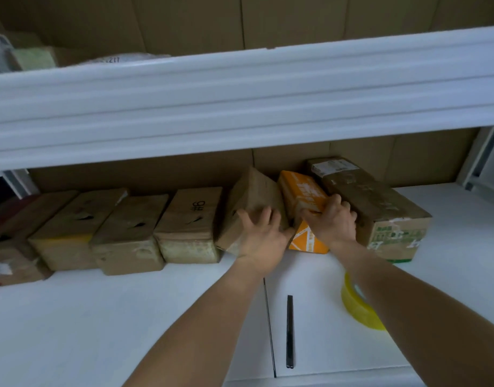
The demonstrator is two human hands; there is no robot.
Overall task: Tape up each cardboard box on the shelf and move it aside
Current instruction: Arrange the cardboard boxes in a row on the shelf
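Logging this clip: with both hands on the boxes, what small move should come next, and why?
Probably draw the orange box forward: the right hand grips its front edge, while the left hand presses on the tilted brown box leaning beside it.

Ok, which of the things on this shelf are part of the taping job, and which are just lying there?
Part of the job:
tilted brown box, under the left hand
orange box, gripped by the right hand
large brown box
row of brown boxes
yellow tape roll

Lying about:
black pen-like tool
items on the upper shelf
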